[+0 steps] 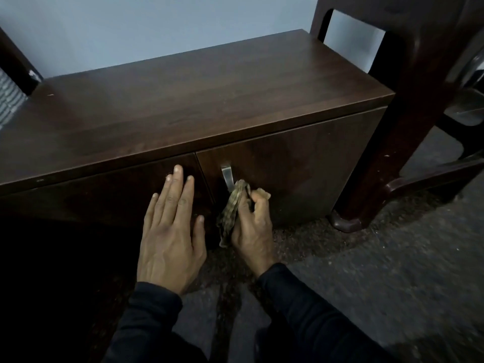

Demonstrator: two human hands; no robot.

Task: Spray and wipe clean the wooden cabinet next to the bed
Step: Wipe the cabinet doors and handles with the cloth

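The dark wooden cabinet (183, 100) stands low against the pale wall, with two front doors. My left hand (171, 229) lies flat with straight fingers against the left door. My right hand (252, 226) grips a crumpled brownish cloth (231, 213) and holds it against the lower end of the metal handle (227, 176) on the right door. Both arms wear dark sleeves. No spray bottle is in view.
A dark brown plastic chair (408, 100) stands close to the cabinet's right end, one foot (345, 222) on the floor beside it. Grey speckled floor (392, 284) spreads to the right. A dark bed frame part (15, 64) shows at the far left.
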